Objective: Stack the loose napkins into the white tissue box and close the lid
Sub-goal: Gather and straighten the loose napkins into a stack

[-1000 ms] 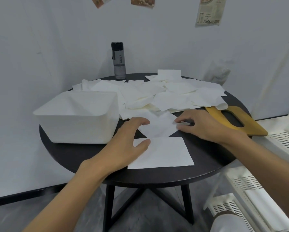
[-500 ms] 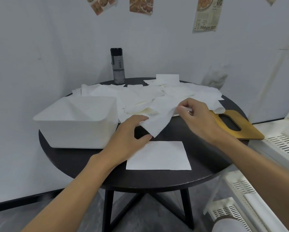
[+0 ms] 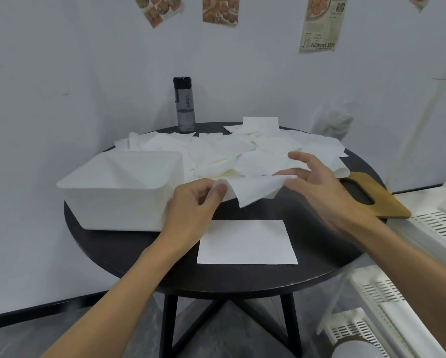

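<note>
White wall (image 3: 61, 73), round black table (image 3: 139, 262). White tissue box (image 3: 118, 202) sits centre-left, napkin pile (image 3: 229, 153) behind it. Your left hand (image 3: 191, 210) pinches a lifted napkin (image 3: 255, 189). Your right hand (image 3: 320, 192), fingers spread, meets its other end, but blur hides whether it grips.

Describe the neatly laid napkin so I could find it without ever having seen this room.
Start at the round black table. Near its front edge, just right of the white tissue box, lies a single napkin. Unlike the jumbled heap behind, it lies flat and alone, touching no other napkin.
</note>
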